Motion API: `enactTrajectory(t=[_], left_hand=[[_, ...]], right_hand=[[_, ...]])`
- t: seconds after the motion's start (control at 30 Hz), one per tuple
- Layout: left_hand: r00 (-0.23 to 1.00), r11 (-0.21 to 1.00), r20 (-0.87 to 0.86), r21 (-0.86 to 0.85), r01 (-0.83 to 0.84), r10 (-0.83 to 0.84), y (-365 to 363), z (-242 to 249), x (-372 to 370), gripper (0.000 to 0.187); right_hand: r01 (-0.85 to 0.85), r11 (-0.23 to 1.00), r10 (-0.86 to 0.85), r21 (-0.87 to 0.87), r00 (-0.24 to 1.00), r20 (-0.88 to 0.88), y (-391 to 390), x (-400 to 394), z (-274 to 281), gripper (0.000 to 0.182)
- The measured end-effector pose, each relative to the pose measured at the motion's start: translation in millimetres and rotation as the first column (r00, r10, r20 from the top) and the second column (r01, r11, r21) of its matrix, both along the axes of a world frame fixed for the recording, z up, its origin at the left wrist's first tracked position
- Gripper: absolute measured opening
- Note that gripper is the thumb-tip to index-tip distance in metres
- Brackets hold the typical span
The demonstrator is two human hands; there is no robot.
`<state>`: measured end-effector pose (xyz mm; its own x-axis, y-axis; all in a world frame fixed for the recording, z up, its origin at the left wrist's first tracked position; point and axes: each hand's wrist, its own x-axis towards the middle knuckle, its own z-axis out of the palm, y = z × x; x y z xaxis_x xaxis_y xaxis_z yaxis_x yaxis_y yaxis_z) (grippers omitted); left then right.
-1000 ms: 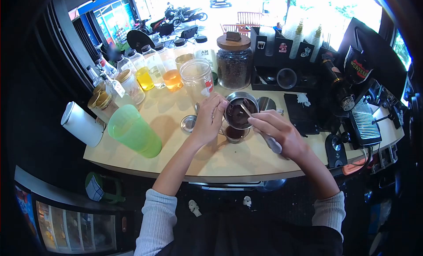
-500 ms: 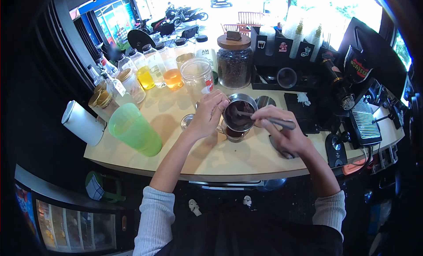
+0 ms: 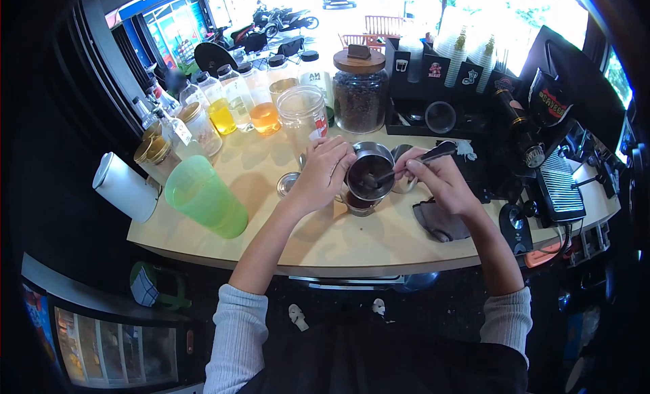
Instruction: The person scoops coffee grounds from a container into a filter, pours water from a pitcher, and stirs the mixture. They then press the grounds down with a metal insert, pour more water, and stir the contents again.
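My left hand (image 3: 325,169) is closed on the side of a metal cup (image 3: 370,150), which tips over a glass mug (image 3: 359,205) with dark liquid in it. Dark brown contents show inside the cup. A spoon (image 3: 441,150) is pinched in my right hand (image 3: 440,182), its lower end reaching into the cup. Behind the right fingers stands a second metal cup (image 3: 405,184), partly hidden. A grey cloth (image 3: 433,221) lies on the counter just below that hand. Left of my left hand sits a small round metal-rimmed piece (image 3: 287,184).
A clear plastic jar (image 3: 300,116) stands right behind my left hand, near a wooden-lidded jar of coffee beans (image 3: 360,101). On the left are a green pitcher (image 3: 206,197), a white jug (image 3: 125,187) and several bottles. A coffee machine (image 3: 558,191) is at the right.
The spoon's handle has swung upward and my right hand has rotated with it, uncovering more of the grey cloth and the second metal cup. My left hand keeps its hold on the tilted cup.
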<state>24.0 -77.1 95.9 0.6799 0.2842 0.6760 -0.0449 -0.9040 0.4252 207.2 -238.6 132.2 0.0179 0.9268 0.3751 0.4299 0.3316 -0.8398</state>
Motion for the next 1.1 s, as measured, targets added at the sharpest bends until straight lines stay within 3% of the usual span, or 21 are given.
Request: enactTrajectory(t=[0.2,0.33,0.4,0.5,0.6,0.63,0.7,0.87,0.9,0.97,1.1], left_hand=[[1.000,1.000,-0.027,0.011,-0.004,0.004,0.9,0.1,0.1,0.015],[1.000,1.000,-0.014,0.022,-0.021,0.021,-1.8,1.4,-0.7,0.015],[1.000,1.000,-0.016,0.019,-0.015,0.015,-2.0,2.4,-0.8,0.015],[0.999,1.000,-0.041,0.013,-0.007,0.007,-0.9,0.4,-2.4,0.015],[1.000,1.000,-0.024,0.021,-0.013,0.014,-1.3,2.2,-1.4,0.014],[1.000,0.999,0.011,0.033,-0.019,0.019,-1.9,2.7,-0.9,0.014],[1.000,1.000,0.006,0.027,-0.004,0.004,0.4,0.2,-1.2,0.014],[0.999,1.000,0.048,-0.001,-0.005,0.005,0.1,-2.7,-2.4,0.021],[0.997,0.999,0.075,-0.039,-0.001,0.004,-0.7,-3.5,-2.7,0.019],[0.995,0.997,0.100,-0.076,0.005,0.003,-0.1,-5.8,-3.3,0.018],[0.992,0.992,0.129,-0.126,0.007,0.009,2.1,-11.0,-4.5,0.021]], right_hand=[[-0.011,0.999,0.015,-0.035,0.993,0.116,3.2,-0.3,4.3,0.026],[0.003,1.000,-0.004,0.020,0.998,0.060,0.8,-5.9,5.5,0.027],[-0.020,1.000,0.013,0.022,0.954,0.299,-0.3,-8.6,6.1,0.026],[0.054,0.998,-0.060,0.035,0.977,0.204,-0.9,-5.8,8.6,0.025],[-0.006,0.999,0.002,0.041,0.996,0.086,-4.6,-15.4,5.6,0.024],[-0.005,0.999,0.001,0.041,0.996,0.085,-4.3,-13.3,6.0,0.024],[0.033,0.999,-0.039,0.028,0.956,0.291,-3.7,-7.9,6.9,0.025],[0.020,0.977,-0.030,0.213,0.998,0.046,-14.4,-26.3,0.7,0.013],[0.018,0.977,-0.029,0.213,0.999,0.045,-16.5,-27.7,-1.4,0.013],[-0.016,0.961,-0.061,0.275,0.961,0.269,-19.9,-28.0,-4.6,0.012],[0.033,0.947,-0.095,0.318,0.978,0.183,-18.7,-22.7,-6.3,0.013]])
